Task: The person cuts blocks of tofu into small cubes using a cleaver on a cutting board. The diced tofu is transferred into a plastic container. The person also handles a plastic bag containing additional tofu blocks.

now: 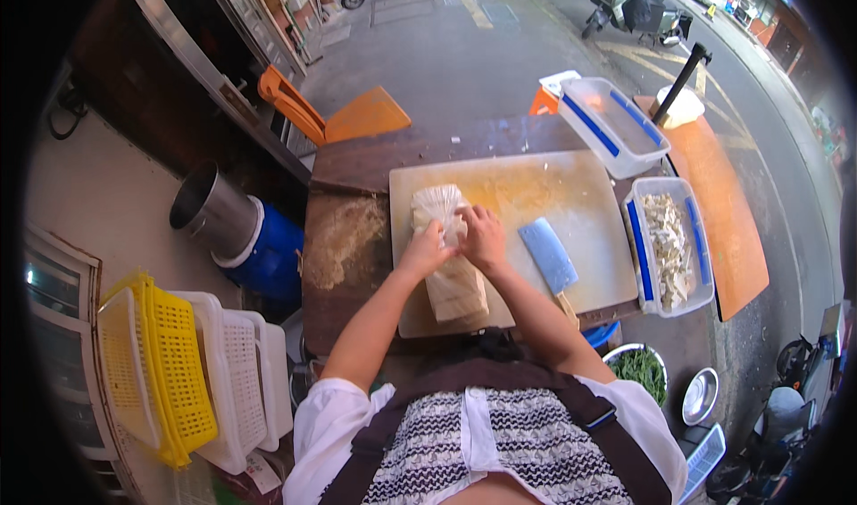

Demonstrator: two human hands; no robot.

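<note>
A clear plastic bag [438, 200] with pale, block-shaped food [458, 294] inside lies lengthwise on the left part of a large, stained cutting board [569, 184]. My left hand [427, 251] grips the gathered plastic near the bag's middle. Close beside it, my right hand [483, 237] pinches the same plastic with bent fingers. To the right of my hands a cleaver [548, 254] rests flat on the board, its wooden handle towards me. What exactly the bag holds cannot be told through the plastic.
A plastic tub [706, 251] of chopped pale pieces [666, 251] stands right of the board, an emptier tub [619, 130] behind it. A bowl of greens [639, 371] and a metal bowl [700, 396] are lower right. Baskets [177, 371], a steel pot [217, 204] and an orange chair [365, 113] stand left.
</note>
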